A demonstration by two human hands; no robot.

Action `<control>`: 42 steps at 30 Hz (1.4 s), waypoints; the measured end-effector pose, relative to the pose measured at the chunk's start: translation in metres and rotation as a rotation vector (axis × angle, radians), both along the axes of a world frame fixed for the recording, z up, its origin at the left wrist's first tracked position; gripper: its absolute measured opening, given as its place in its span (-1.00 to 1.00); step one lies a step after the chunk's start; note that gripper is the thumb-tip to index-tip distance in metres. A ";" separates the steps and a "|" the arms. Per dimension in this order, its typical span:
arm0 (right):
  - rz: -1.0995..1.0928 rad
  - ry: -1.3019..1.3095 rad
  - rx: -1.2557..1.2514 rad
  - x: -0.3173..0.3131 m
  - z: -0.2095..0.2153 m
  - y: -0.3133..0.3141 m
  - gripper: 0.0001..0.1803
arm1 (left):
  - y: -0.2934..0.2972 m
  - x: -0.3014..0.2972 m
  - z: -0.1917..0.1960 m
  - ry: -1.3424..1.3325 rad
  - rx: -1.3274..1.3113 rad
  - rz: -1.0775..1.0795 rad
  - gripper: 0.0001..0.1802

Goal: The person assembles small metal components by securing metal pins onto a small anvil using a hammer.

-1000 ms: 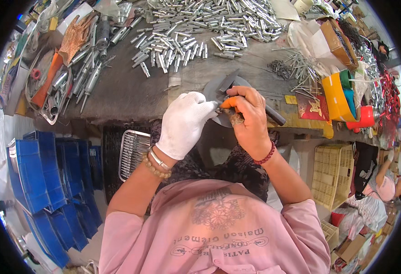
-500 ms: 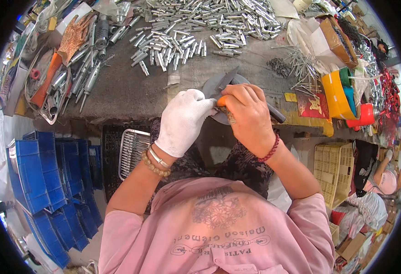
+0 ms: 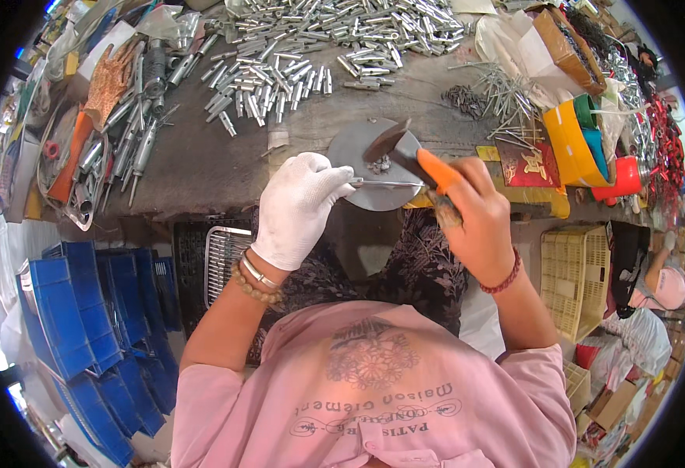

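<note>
A white knit glove covers my left hand (image 3: 299,210), whose thumb and fingers pinch a slim metal rod (image 3: 389,184). The rod points right, across the near part of a round grey metal plate (image 3: 350,148). My right hand (image 3: 479,218) grips a hammer (image 3: 413,160), its dark head tilted above the plate. An orange cover (image 3: 438,170) wraps a finger of that hand. Small dark bits (image 3: 379,164) lie on the plate beneath the hammer head. My glove hides the rod's left end.
Many short metal tubes (image 3: 288,82) are heaped at the back of the bench. Long thin nails or pins (image 3: 506,93) lie at right, near a yellow container (image 3: 573,148). Tools (image 3: 136,148) crowd the left. Blue bins (image 3: 69,304) and a yellow crate (image 3: 573,281) stand below the bench.
My hands have parted: the right has moved right and now grips the hammer, whose head is tilted over the plate. The rod from my left hand now shows clearly.
</note>
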State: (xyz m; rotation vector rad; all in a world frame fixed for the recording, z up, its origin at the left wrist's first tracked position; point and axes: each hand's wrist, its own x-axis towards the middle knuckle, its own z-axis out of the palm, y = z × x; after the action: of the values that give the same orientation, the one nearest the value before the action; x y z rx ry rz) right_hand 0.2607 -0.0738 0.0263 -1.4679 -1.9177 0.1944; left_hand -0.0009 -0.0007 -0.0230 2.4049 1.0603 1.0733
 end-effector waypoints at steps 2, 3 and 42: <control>0.044 -0.076 0.181 0.000 -0.002 -0.011 -0.22 | 0.001 0.000 -0.002 -0.019 0.004 -0.020 -0.66; 0.043 -0.055 0.220 -0.005 -0.005 -0.013 -0.23 | 0.003 0.001 -0.002 -0.017 0.026 -0.025 -0.65; 0.212 0.521 -0.763 -0.085 -0.031 -0.034 -0.64 | -0.078 -0.003 -0.005 -0.848 -0.994 0.254 -0.25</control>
State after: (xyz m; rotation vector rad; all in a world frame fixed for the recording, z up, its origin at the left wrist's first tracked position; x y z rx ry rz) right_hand 0.1756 -0.1079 -0.0044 -1.4442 -1.6105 1.3854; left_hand -0.0037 -0.0786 -0.0280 0.9219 1.1617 1.0889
